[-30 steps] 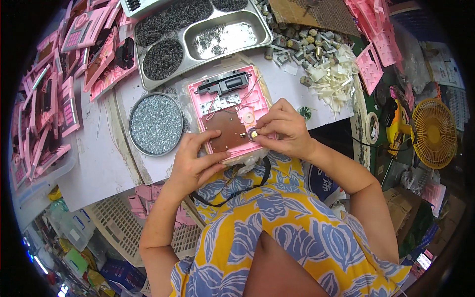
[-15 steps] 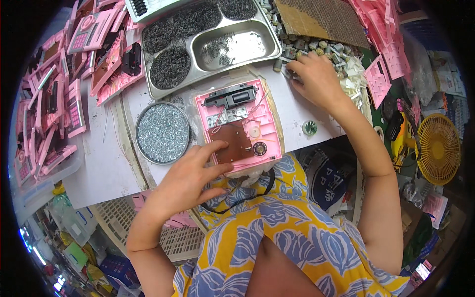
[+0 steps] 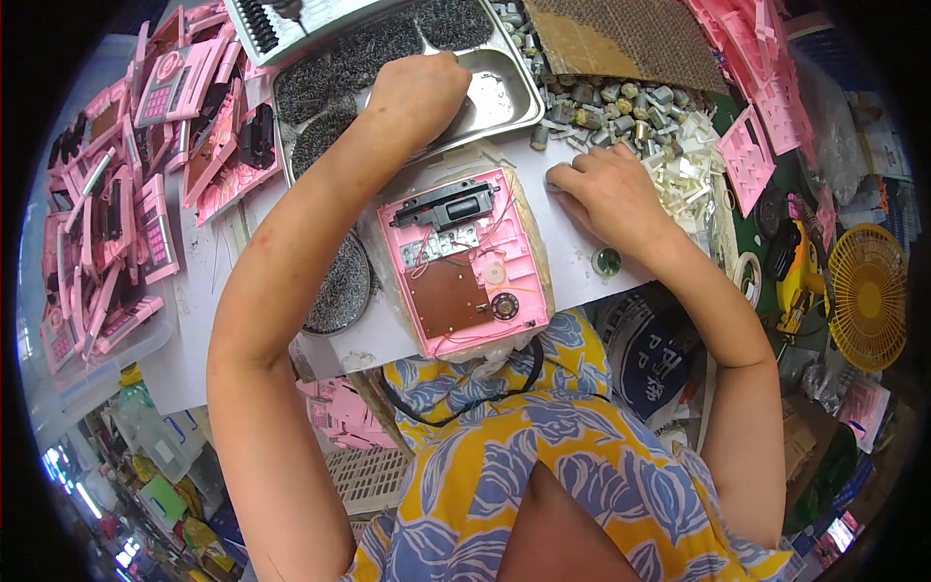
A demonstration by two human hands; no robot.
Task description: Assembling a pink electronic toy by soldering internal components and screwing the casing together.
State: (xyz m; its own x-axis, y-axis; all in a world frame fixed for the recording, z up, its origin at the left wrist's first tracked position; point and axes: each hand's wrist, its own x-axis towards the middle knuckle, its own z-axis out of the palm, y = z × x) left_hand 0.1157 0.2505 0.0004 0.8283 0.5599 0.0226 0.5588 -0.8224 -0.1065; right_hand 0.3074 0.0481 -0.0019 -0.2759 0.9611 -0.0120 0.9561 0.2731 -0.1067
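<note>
My left hand [image 3: 419, 95] reaches over the steel compartment tray [image 3: 531, 105], its fingers curled down at the compartment with few parts; the fingertips are hidden. My right hand [image 3: 613, 199] rests on the white tabletop just below the small metal motors [image 3: 603, 109], fingers bent together, and whatever they may hold is out of sight. Between my arms lies a pink plastic housing [image 3: 531, 262], open side up. Inside it are a brown circuit board [image 3: 448, 296], a black mechanism [image 3: 456, 207], a white wheel [image 3: 495, 273], a small round dark part [image 3: 504, 307] and thin wires.
A round dish [image 3: 351, 286] of small metal pieces sits partly under my left forearm. Pink housings [image 3: 126, 213] are heaped at the left. White plastic pieces [image 3: 693, 165], cardboard [image 3: 630, 39], a small greenish round container [image 3: 606, 261] and a yellow fan [image 3: 868, 296] are at the right.
My left hand has left the pink housing and moved up and forward to the steel tray. My right hand has drawn back slightly from the motors toward me.
</note>
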